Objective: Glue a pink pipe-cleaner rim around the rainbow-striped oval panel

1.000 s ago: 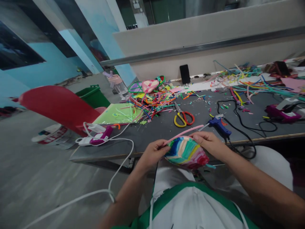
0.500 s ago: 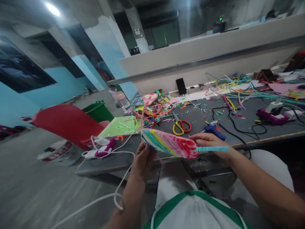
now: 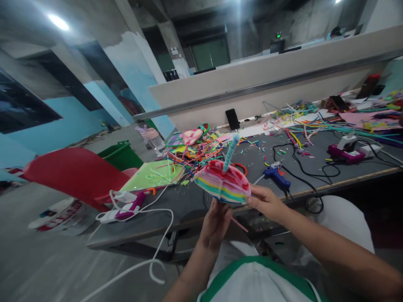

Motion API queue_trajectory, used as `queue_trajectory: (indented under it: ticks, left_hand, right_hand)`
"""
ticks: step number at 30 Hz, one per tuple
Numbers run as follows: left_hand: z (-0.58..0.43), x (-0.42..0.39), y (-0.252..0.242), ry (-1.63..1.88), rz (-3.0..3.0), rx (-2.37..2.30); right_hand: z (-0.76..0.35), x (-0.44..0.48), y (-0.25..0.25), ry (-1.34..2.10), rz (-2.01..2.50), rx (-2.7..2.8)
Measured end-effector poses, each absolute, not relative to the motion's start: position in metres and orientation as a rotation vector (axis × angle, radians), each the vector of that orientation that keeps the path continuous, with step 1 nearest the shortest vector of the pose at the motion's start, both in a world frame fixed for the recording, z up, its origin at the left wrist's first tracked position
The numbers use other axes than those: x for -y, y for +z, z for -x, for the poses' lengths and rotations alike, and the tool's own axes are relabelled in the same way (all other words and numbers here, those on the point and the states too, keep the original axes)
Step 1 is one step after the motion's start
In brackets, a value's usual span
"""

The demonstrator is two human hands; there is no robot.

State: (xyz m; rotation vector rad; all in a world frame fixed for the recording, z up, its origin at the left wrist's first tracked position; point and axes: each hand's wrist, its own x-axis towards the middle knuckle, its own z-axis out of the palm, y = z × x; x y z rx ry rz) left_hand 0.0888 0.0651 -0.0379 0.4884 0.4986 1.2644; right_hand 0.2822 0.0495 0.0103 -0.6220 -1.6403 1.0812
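Red, smooth plastic: chair (image 3: 72, 174) at nine o'clock from the striped craft (image 3: 222, 182). Also near nine, shiny green sheet (image 3: 147, 173); at ten, tangled heap of fuzzy stems (image 3: 190, 154), many apparently unused. At six, left hand (image 3: 217, 224), fingers bunched close on the craft's lower edge; cannot tell whether also round the pink strip. Above it, the craft itself: soft, ribbed, dome-like, red and pink over yellow, teal and blue. Looks largely built, with rows already packed across the visible face and bristly turquoise stalk (image 3: 232, 152) in place towards twelve, tipped slightly right. Perhaps left to do: fastening of the loose pink strip (image 3: 239, 225), dangling at five. At two, red scissor handle (image 3: 242, 169), partly hidden. Near four, right hand (image 3: 267, 203), thumb and fingers pinched on the craft's right edge. At three, hard blue glue gun (image 3: 277, 177), lying apart.
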Motion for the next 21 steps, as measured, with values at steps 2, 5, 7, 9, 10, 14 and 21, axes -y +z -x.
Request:
queue_trajectory:
  ticks: [2,5,7,9,10,14,21]
  left_hand:
    - [-0.09,-0.062,-0.039,1.203,-0.484,-0.509]
    - [-0.08,-0.056,-0.037,1.126,-0.493,-0.558]
    - [-0.068,-0.054,-0.032,1.121,-0.505,-0.603]
    - [-0.054,-0.053,-0.025,1.15,-0.519,-0.646]
    - [-0.047,-0.053,-0.021,1.168,-0.53,-0.663]
    - [-0.029,-0.055,-0.004,1.242,-0.677,-0.748]
    - [-0.031,-0.051,0.019,1.357,-0.939,-0.8]
  right_hand:
    - [-0.283,-0.046,0.014,0.979,0.702,1.624]
    - [-0.289,-0.042,0.016,0.828,0.832,1.535]
    - [-0.294,-0.042,0.017,0.835,0.863,1.473]
    - [-0.299,-0.043,0.017,0.909,0.866,1.415]
    - [-0.3,-0.044,0.017,0.948,0.87,1.386]
    - [-0.301,-0.047,0.016,1.057,0.876,1.31]
    - [-0.296,-0.053,0.006,1.313,0.749,1.104]
